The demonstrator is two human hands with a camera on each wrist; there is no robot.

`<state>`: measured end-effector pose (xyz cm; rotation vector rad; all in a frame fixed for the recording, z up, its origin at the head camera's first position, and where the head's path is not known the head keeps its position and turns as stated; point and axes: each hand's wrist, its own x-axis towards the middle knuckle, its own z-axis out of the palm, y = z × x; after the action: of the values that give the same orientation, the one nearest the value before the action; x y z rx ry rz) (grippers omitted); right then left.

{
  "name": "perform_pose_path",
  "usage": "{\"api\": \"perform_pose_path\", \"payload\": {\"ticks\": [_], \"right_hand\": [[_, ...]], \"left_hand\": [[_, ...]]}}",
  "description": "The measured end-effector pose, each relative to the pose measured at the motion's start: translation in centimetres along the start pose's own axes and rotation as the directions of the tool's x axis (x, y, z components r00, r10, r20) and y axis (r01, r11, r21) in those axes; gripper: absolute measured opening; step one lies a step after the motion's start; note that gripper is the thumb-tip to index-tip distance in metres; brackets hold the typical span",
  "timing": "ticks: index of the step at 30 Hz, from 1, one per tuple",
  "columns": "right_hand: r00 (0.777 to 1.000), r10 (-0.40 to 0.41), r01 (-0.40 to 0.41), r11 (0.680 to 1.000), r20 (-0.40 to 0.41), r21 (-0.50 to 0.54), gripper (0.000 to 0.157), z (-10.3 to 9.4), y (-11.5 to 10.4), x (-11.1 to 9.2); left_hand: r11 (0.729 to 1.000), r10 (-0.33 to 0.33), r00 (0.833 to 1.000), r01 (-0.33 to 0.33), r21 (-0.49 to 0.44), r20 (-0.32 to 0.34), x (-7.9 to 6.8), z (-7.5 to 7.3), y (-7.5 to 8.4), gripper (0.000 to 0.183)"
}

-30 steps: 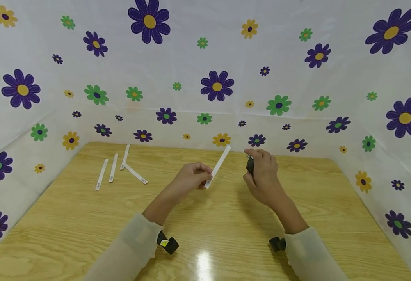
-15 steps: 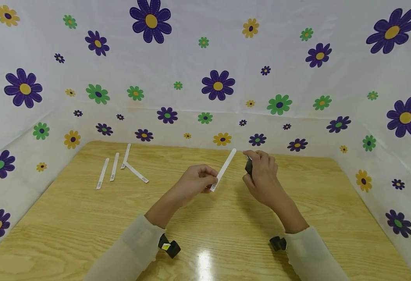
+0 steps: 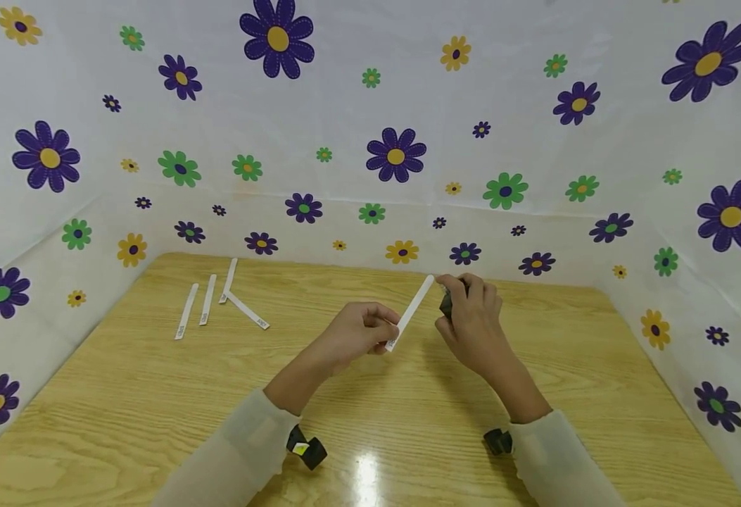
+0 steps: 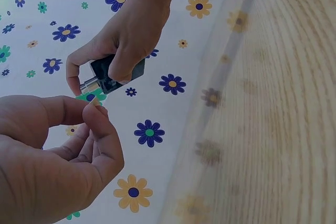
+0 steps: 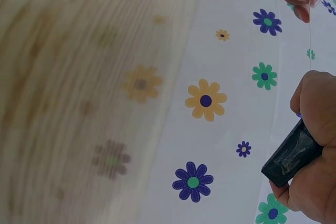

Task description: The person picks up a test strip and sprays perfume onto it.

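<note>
My left hand point(image 3: 356, 332) pinches a white paper test strip point(image 3: 413, 308) by its printed lower end, between thumb and fingers. The strip tilts up to the right, above the table. My right hand point(image 3: 474, 325) grips a dark perfume bottle point(image 5: 290, 157), its index finger on the silver spray nozzle point(image 4: 89, 85). In the head view the strip's rounded tip is close to the nozzle side of the bottle; the right hand hides much of the bottle. Edge-on, the strip appears as a thin line in the right wrist view.
Several more white strips point(image 3: 186, 311) lie at the back left of the wooden table point(image 3: 155, 408), two of them touching. A white flowered cloth point(image 3: 345, 105) encloses the back and sides. Black wrist cameras point(image 3: 307, 448) sit below both sleeves.
My left hand has moved right and slightly nearer the body, bringing the strip closer to the bottle. The right hand has stayed nearly in place, with its index finger lower over the nozzle.
</note>
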<state>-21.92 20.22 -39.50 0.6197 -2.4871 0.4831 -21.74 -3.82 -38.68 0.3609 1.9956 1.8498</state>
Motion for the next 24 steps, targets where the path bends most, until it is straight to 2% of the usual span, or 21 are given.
{"api": "perform_pose_path", "payload": {"ticks": [15, 24], "right_hand": [[0.996, 0.009, -0.016, 0.997, -0.089, -0.077, 0.069, -0.03, -0.54, 0.07], [0.994, 0.029, -0.045, 0.987, -0.101, -0.153, 0.06, -0.12, -0.81, -0.02]], "left_hand": [[1.0, -0.016, 1.0, 0.017, -0.02, 0.024, -0.11, 0.56, -0.14, 0.016], [0.999, -0.021, 0.999, 0.022, -0.025, 0.033, -0.24, 0.83, -0.17, 0.016]]}}
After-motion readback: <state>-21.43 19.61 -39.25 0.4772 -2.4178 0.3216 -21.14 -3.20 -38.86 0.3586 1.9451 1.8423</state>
